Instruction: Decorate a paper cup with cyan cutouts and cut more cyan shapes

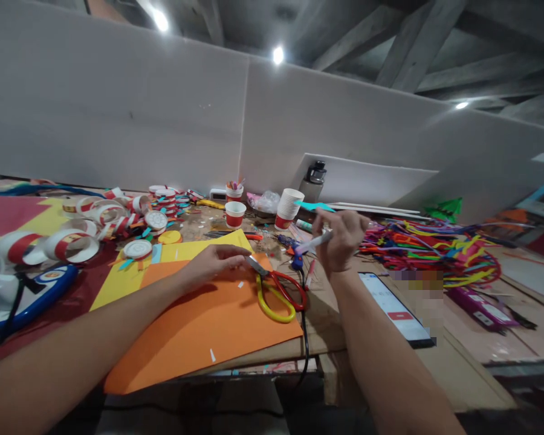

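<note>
My left hand (215, 264) rests on the orange sheet (204, 320), its fingers stretched out and bent a little. Its fingertips lie beside the blade tips of the scissors (272, 284), which have one red and one yellow handle loop; whether they touch cannot be made out. Raised over the board on the right, my right hand (344, 237) is closed on a blurred white pen-like stick (314, 243). A cyan strip (316, 206) shows at its fingertips; whether it is gripped is unclear. Below the stick lies a blue glue gun (297, 258) with a black cord.
Red-and-white paper rings (72, 244) and cut cup pieces fill the left. White paper cups (289, 208) stand stacked at the back, beside a dark bottle (314, 181). A lit phone (396, 311) lies right of my forearm, near colourful pipe cleaners (430, 248).
</note>
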A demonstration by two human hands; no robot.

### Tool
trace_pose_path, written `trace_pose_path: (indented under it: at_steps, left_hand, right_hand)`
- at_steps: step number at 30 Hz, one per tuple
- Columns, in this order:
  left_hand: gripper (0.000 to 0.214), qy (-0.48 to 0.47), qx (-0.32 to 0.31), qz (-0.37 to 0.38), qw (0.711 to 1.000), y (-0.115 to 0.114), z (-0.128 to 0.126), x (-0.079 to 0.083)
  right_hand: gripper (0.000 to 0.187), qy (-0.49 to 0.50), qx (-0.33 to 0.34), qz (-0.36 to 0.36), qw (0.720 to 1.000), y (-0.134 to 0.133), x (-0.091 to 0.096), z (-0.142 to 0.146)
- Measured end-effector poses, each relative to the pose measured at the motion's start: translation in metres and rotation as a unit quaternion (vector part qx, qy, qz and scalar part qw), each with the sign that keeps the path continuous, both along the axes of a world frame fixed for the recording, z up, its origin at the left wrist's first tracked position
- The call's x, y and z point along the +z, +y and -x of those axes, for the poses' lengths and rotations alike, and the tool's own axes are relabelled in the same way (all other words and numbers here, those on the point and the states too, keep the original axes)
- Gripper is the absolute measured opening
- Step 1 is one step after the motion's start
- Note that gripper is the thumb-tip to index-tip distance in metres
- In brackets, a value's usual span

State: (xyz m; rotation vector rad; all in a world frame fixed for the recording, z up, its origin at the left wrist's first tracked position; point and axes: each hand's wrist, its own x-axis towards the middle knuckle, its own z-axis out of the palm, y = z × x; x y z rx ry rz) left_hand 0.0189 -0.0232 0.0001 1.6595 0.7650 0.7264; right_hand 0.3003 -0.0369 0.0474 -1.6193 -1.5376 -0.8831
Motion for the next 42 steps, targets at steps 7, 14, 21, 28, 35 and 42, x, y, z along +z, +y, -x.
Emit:
trace_pose_path:
  at_steps: [7,14,21,28,35,42]
  left_hand:
    - [0.061,-0.227,-0.138,0.132,0.955,-0.012,-0.007,0.002]
    - [0.015,-0.289,0.084,0.201,0.932,0.006,-0.012,-0.006]
    - [0.014,-0.304,0.259,0.239,0.885,0.027,-0.007,-0.014]
    - [0.022,-0.293,0.232,0.177,0.911,0.03,-0.002,-0.016]
    - [0.036,-0.247,0.229,0.133,0.932,0.033,0.0,-0.02]
    - [0.03,-0.217,0.174,0.101,0.955,0.029,0.0,-0.017]
  right_hand:
    - [0.022,-0.195,0.265,-0.013,0.944,-0.015,-0.022,0.059]
    - [0.019,-0.201,0.304,0.043,0.93,-0.011,-0.025,0.076]
    - [0.035,0.234,0.044,0.166,0.957,0.008,-0.007,0.033]
    - [0.032,0.26,-0.114,0.335,0.899,0.027,-0.021,-0.028]
    - [0.031,0.214,-0.148,0.362,0.895,0.038,-0.044,-0.043]
    - [0.038,0.166,-0.171,0.36,0.902,0.049,-0.05,-0.049]
